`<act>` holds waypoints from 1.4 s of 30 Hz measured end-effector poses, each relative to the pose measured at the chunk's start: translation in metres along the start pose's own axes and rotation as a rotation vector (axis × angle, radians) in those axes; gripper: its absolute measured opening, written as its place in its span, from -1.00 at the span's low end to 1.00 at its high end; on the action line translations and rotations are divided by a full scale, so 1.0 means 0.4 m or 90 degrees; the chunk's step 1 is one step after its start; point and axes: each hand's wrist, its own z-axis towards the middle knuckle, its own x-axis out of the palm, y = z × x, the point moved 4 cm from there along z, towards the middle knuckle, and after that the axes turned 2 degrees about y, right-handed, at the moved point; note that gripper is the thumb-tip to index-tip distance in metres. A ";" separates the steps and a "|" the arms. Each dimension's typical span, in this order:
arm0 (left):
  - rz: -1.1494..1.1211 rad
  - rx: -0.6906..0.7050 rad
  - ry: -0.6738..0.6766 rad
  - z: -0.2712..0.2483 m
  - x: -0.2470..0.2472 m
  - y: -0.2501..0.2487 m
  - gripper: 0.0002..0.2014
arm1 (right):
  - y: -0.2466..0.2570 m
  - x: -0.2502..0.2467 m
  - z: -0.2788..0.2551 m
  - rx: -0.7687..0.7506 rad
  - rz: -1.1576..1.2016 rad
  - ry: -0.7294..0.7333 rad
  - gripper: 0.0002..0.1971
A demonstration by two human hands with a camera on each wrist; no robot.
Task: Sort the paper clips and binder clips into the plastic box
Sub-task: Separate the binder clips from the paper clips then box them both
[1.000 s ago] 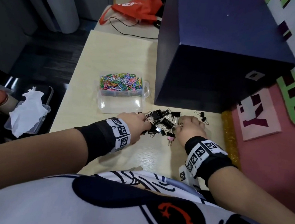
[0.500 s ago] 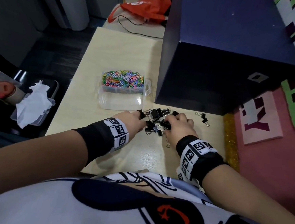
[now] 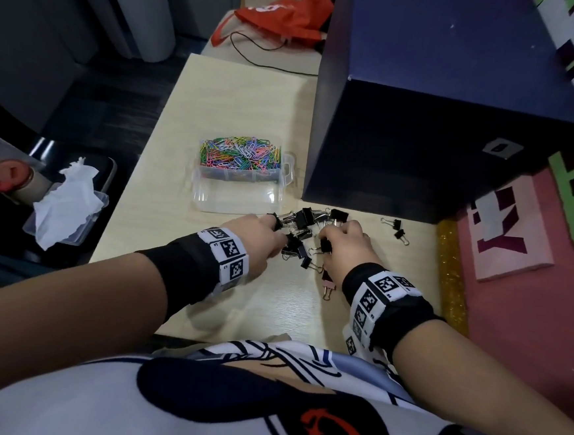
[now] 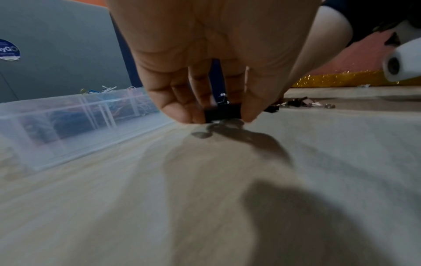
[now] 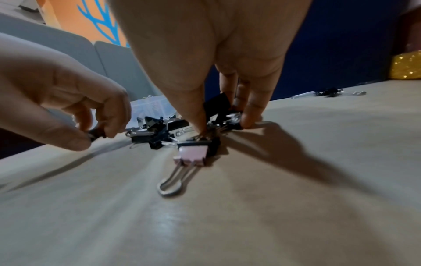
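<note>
Left hand (image 3: 259, 241) pinching a black binder clip (image 4: 222, 112) just above the tabletop (image 3: 239, 110), right hand (image 3: 348, 246) pinching clips in the binder-clip pile (image 3: 303, 234), pink binder clip (image 5: 193, 153) nearest, plastic box (image 3: 242, 174) just beyond, paper clips (image 3: 241, 153) filling its far compartments.

Pale wood-grain surface (image 3: 239, 110): clear plastic box (image 3: 239, 193) at centre, binder clips (image 3: 299, 233) heaped below it, dark blue box (image 3: 441, 109) upper right.
</note>
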 end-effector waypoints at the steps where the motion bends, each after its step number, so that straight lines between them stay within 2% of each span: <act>1: -0.013 0.014 -0.024 -0.005 -0.008 -0.001 -0.87 | 0.000 -0.001 0.000 0.001 0.035 -0.010 -0.61; 5: -0.056 0.044 -0.134 -0.020 -0.054 0.023 -0.78 | 0.010 -0.016 -0.001 -0.003 0.106 -0.050 -0.68; 10: -0.093 -0.009 -0.248 -0.030 -0.091 0.128 -0.82 | 0.062 -0.044 -0.007 -0.076 0.124 -0.100 -0.71; 14: -0.118 -0.068 -0.264 -0.038 -0.094 0.212 -0.76 | 0.125 -0.056 0.007 -0.145 0.113 -0.099 -0.72; 17: -0.119 -0.117 -0.235 -0.042 -0.087 0.239 -0.68 | 0.184 -0.079 0.027 -0.174 0.129 -0.099 -0.74; 19: -0.107 -0.126 -0.245 -0.043 -0.088 0.236 -0.66 | 0.224 -0.095 0.044 -0.191 0.119 -0.081 -0.66; 22: -0.110 -0.114 -0.269 -0.043 -0.091 0.219 -0.66 | 0.256 -0.105 0.064 -0.180 0.106 -0.032 -0.48; 25: -0.115 -0.028 -0.280 -0.043 -0.089 0.187 -0.72 | 0.233 -0.106 0.070 -0.121 0.091 -0.025 -0.55; 27: -0.111 0.026 -0.244 -0.041 -0.083 0.155 -0.75 | 0.196 -0.100 0.068 -0.058 0.032 -0.001 -0.63; 29: -0.066 0.034 -0.142 -0.032 -0.065 0.125 -0.70 | 0.153 -0.094 0.062 0.030 -0.058 0.044 -0.61; 31: -0.011 0.062 -0.081 -0.023 -0.051 0.093 -0.64 | 0.111 -0.092 0.052 0.120 -0.111 0.069 -0.51; 35: 0.048 0.102 -0.039 0.006 -0.011 0.057 -0.48 | 0.055 -0.081 0.026 0.229 -0.163 0.134 -0.17; 38: 0.067 0.063 -0.014 0.017 0.003 0.046 -0.47 | 0.034 -0.054 0.011 0.245 -0.086 0.169 -0.20; 42: 0.057 0.029 -0.023 0.025 0.004 0.047 -0.72 | 0.028 -0.012 0.017 0.166 -0.030 0.115 -0.40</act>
